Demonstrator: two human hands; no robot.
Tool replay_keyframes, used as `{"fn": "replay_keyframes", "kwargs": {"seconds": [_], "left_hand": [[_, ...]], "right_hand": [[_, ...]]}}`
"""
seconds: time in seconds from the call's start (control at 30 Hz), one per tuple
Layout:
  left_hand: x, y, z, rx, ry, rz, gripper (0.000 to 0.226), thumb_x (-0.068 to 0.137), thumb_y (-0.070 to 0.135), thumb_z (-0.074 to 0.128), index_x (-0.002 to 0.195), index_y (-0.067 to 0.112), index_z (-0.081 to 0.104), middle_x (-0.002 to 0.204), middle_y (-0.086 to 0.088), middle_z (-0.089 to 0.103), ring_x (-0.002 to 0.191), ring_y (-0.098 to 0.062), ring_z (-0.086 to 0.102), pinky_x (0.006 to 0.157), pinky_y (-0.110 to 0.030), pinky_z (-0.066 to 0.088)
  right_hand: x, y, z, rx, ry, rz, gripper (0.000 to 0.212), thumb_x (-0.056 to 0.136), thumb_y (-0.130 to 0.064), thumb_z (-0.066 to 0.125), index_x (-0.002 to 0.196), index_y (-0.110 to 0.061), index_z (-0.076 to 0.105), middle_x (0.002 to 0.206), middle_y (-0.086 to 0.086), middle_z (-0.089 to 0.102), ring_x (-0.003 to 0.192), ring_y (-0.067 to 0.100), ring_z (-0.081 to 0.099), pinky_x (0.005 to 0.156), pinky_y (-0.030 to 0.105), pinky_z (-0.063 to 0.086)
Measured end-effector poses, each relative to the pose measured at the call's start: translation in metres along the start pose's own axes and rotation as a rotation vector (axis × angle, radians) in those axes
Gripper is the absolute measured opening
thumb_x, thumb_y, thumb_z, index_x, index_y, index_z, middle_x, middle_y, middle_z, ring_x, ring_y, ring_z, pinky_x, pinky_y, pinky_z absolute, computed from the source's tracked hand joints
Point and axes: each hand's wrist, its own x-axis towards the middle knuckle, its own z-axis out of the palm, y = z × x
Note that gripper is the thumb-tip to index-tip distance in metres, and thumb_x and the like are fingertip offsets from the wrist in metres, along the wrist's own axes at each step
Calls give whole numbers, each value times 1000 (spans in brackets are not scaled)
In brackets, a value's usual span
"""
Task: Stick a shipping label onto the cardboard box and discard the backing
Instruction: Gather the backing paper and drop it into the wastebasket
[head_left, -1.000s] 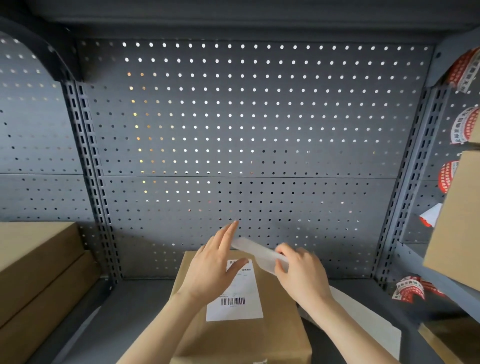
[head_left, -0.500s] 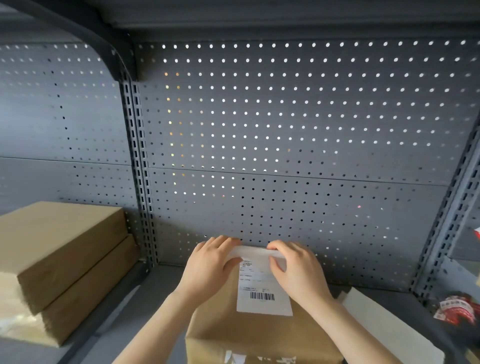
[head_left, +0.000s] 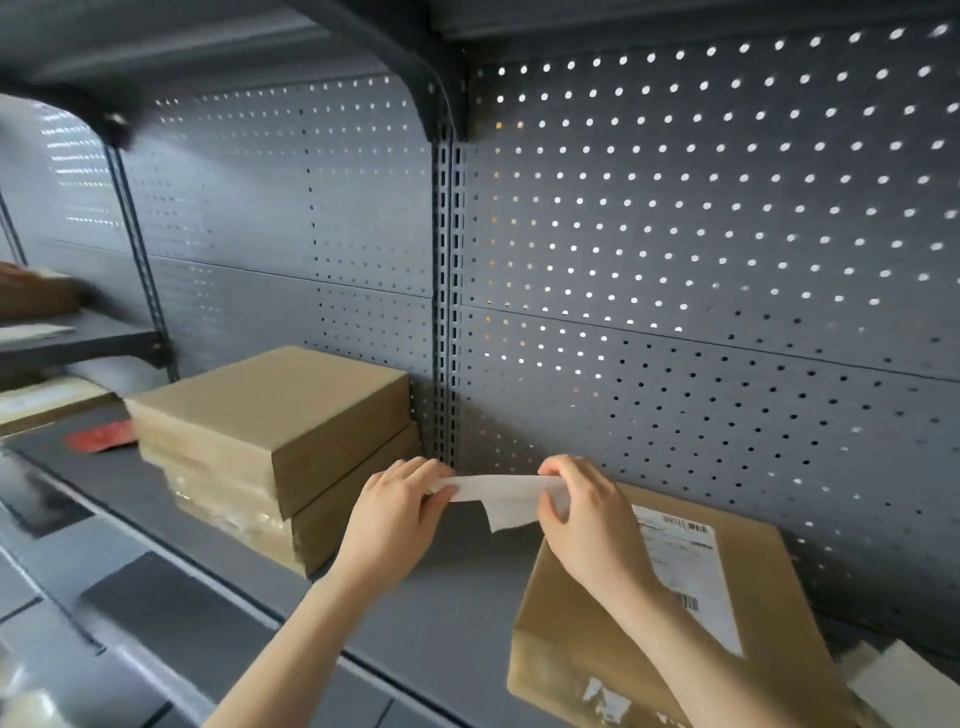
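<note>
Head view: left hand (head_left: 392, 519) and right hand (head_left: 587, 519) pinch backing (head_left: 498, 493)

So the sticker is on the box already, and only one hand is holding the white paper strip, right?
Not quite. The head view shows both hands holding the white paper strip: the left hand pinches one end and the right hand the other. The sticker is indeed already on the box.

label (head_left: 691, 577) on box (head_left: 613, 644): barcodes and lines of print visible, too blurred to read. no other legible text.
</note>
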Motion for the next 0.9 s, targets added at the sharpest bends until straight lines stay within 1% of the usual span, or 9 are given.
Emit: {"fn": "replay_keyframes", "kwargs": {"seconds": [0.13,0.23,0.33,0.4,0.47,0.53,0.67,0.77,0.9], "left_hand": [[-25,-25,-34,11,58,-118,34,88,41,38,96,20,64,93,6,67,86,-22,60,76,-39,49],[-48,-47,-58,40,105,-197,12,93,25,53,96,21,64,93,6,67,82,-22,61,73,-39,49],[-70,-63,-81,97,152,-266,9,91,20,58,97,20,66,94,5,69,82,-22,64,78,-40,51],[-84,-70,-94,121,182,-314,10,90,19,61,97,18,68,95,3,70,80,-22,64,77,-40,51],[-100,-77,-106,133,206,-369,11,88,17,62,97,16,68,95,1,69,76,-21,63,75,-39,52],[-116,-85,-116,158,226,-410,11,87,16,64,98,16,67,95,1,68,79,-21,62,75,-39,52],[-147,-97,-132,203,264,-498,12,87,16,65,99,15,65,95,-1,69,83,-25,64,78,-43,53],[-172,-102,-139,222,293,-571,14,87,18,64,101,15,65,99,-2,70,86,-23,65,81,-42,53],[-205,-107,-139,211,313,-694,16,87,17,64,103,13,66,102,-4,69,84,-20,62,80,-34,51]], "right_hand": [[10,-42,28,98,-20,-92,14,81,-8,66,92,-14,61,92,1,67,84,19,63,68,18,42],[11,-74,46,201,-63,-142,13,82,-7,66,93,-13,61,92,1,65,84,18,61,67,17,47],[8,-103,65,287,-101,-195,12,85,-8,64,94,-15,60,93,-1,63,85,14,60,68,27,58],[6,-120,76,343,-117,-236,12,86,-7,61,95,-14,59,92,0,61,84,16,60,70,33,57],[2,-138,86,393,-133,-265,16,85,-5,62,99,-12,60,95,1,62,87,18,61,74,34,56],[-2,-156,95,447,-149,-293,20,83,-3,63,102,-10,60,97,3,62,89,19,62,77,35,57],[-15,-185,109,546,-201,-341,18,84,-6,63,101,-11,60,97,1,60,87,15,60,77,31,56],[-27,-202,123,612,-281,-345,17,86,-9,64,102,-13,59,99,-2,57,90,13,59,79,28,58],[-47,-217,144,684,-412,-330,19,86,-13,66,102,-15,57,102,-4,55,93,14,58,79,24,59]]}}
